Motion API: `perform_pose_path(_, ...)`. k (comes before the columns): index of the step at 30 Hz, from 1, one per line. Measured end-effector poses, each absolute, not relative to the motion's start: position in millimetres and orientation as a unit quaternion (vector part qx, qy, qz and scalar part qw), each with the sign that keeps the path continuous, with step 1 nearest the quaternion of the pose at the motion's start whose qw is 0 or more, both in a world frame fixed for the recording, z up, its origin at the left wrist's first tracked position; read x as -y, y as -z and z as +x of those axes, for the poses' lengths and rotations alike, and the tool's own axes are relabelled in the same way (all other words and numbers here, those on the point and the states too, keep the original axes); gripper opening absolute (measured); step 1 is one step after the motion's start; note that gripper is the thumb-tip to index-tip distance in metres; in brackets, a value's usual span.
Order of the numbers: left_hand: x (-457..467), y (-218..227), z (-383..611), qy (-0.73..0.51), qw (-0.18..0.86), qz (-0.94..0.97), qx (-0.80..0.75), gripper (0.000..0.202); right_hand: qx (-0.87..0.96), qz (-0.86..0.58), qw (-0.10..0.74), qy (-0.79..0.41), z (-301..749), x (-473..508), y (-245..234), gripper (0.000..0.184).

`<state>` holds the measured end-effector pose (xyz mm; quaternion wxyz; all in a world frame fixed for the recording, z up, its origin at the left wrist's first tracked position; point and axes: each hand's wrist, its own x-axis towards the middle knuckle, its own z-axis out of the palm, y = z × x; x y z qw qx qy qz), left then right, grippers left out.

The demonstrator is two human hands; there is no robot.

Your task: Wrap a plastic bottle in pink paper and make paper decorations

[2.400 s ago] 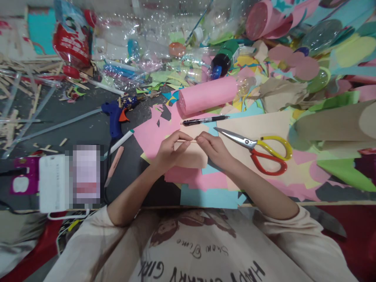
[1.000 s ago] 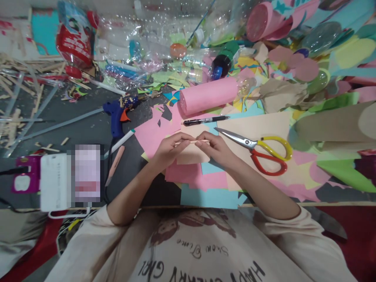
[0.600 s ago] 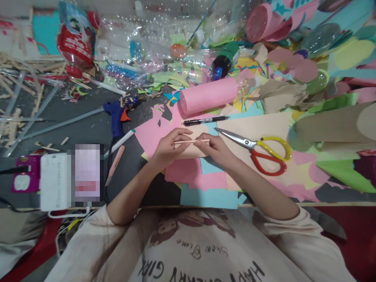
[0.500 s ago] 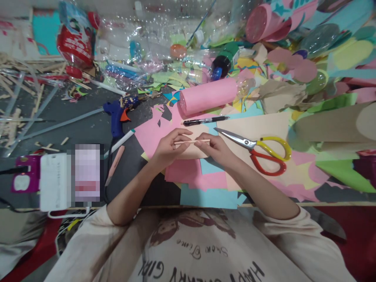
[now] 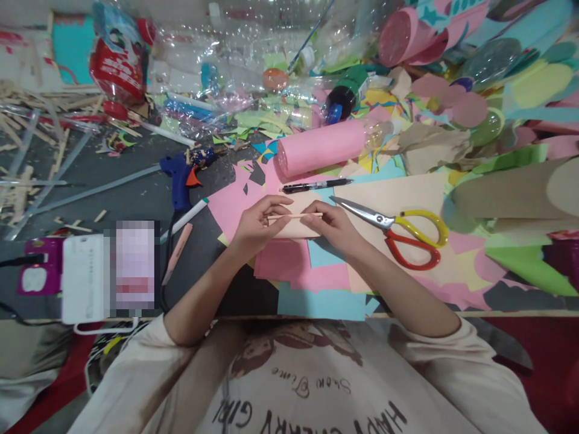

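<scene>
- Centrally, left hand (image 5: 257,223) and right hand (image 5: 329,223) pinch a peach paper (image 5: 294,228) by its far edge, above coloured sheets (image 5: 323,304).
- Dark surface (image 5: 131,202): glue gun (image 5: 178,181) left, scissors (image 5: 382,219) right.
- Clear plastic (image 5: 176,51) crowds the far side.

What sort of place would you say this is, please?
Probably a craft workspace: on the dark table lie scissors with red and yellow handles, what looks like a blue glue gun, and a bottle wrapped in pink paper.
</scene>
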<state>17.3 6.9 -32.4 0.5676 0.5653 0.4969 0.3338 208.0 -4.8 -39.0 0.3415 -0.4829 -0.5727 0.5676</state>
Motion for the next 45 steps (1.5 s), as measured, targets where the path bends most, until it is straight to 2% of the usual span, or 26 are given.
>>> perform_pose_path(4,-7.3,35.2,16.9,-0.329,0.563,0.572,-0.497,0.028,0.557,-0.48,0.344,-0.584,208.4,5.9,38.6,0.042)
perform_pose_path(10,-7.0,39.4,16.4,-0.286,0.548,0.608,-0.498,0.027,0.511,-0.487,0.392,-0.589,207.5,5.4,42.5,0.04)
perform_pose_path(17,5.5,43.1,20.3,-0.308,0.503,0.679,-0.436,0.051,0.413,-0.495,0.437,-0.628,205.8,2.2,38.3,0.038)
perform_pose_path(23,9.2,48.3,20.7,-0.303,0.428,0.751,-0.4,0.054,0.388,-0.513,0.462,-0.611,200.1,5.3,38.5,0.039)
perform_pose_path(27,0.2,49.3,12.8,-0.302,0.4,0.798,-0.336,0.074,0.389,-0.498,0.437,-0.64,202.8,4.9,37.8,0.041)
perform_pose_path(33,-5.9,45.8,10.6,-0.297,0.396,0.842,-0.214,0.105,0.427,-0.473,0.337,-0.693,207.7,5.0,29.9,0.041)
perform_pose_path(39,-3.1,46.6,10.4,-0.293,0.442,0.818,-0.225,0.11,0.405,-0.461,0.325,-0.72,208.1,3.6,25.7,0.039)
perform_pose_path(45,-4.9,55.8,7.0,-0.329,0.392,0.818,-0.264,0.116,0.381,-0.45,0.333,-0.736,203.0,5.7,30.1,0.045)
